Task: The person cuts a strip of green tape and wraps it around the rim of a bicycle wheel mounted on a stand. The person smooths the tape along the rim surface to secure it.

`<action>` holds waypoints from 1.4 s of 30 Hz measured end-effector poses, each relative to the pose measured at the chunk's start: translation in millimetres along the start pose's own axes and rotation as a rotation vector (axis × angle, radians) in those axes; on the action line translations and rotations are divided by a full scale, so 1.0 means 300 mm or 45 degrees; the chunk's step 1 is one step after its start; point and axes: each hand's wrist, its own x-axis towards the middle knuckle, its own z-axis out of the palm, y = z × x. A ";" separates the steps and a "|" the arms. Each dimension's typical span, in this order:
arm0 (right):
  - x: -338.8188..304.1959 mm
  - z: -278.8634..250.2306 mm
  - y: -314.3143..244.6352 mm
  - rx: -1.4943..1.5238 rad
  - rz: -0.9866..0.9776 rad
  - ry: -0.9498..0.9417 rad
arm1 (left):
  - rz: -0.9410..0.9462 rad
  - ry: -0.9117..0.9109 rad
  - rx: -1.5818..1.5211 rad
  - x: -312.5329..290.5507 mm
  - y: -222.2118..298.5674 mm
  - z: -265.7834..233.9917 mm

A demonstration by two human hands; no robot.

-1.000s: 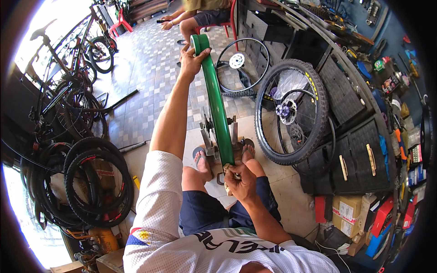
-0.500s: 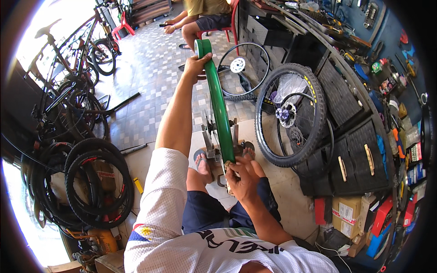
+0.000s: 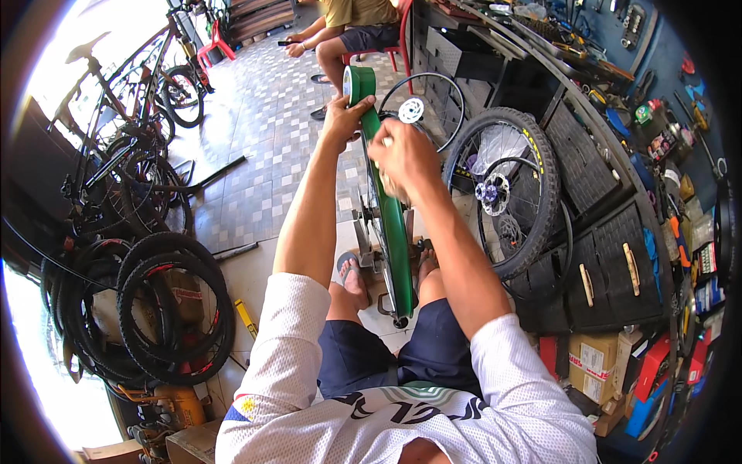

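The left hand [image 3: 344, 122] is gripping the near edge of the green tape roll [image 3: 364, 83] at the far side of the rim [image 3: 389, 269], ideally pulling the strip [image 3: 396, 247] taut, while the right hand [image 3: 410, 158] is clenching pale cloth [image 3: 392, 188].

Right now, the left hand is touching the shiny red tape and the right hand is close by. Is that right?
Not quite: the tape is green, not red, as the head view shows. The left hand is touching it, and the right hand is close by.
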 end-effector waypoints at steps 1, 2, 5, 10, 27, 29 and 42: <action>0.064 0.001 0.008 -0.011 0.004 0.008 | 0.038 -0.013 -0.024 -0.013 0.004 0.014; 0.124 -0.002 0.030 -0.039 0.024 0.000 | 0.054 -0.027 0.005 -0.042 0.017 0.047; 0.214 0.005 0.026 -0.091 0.028 -0.014 | 0.080 0.006 0.044 -0.074 0.018 0.060; 0.111 -0.002 0.014 -0.111 -0.039 0.080 | 0.059 -0.026 0.015 -0.081 0.013 0.048; -0.709 0.145 0.258 0.057 -0.518 0.513 | 0.076 -0.012 0.030 -0.049 0.001 0.006; -0.568 0.091 0.196 0.110 -0.458 0.558 | 0.182 -0.013 0.010 -0.150 0.021 0.074; -0.470 0.053 0.140 0.602 -0.076 0.081 | 0.773 0.241 0.378 -0.588 -0.071 0.102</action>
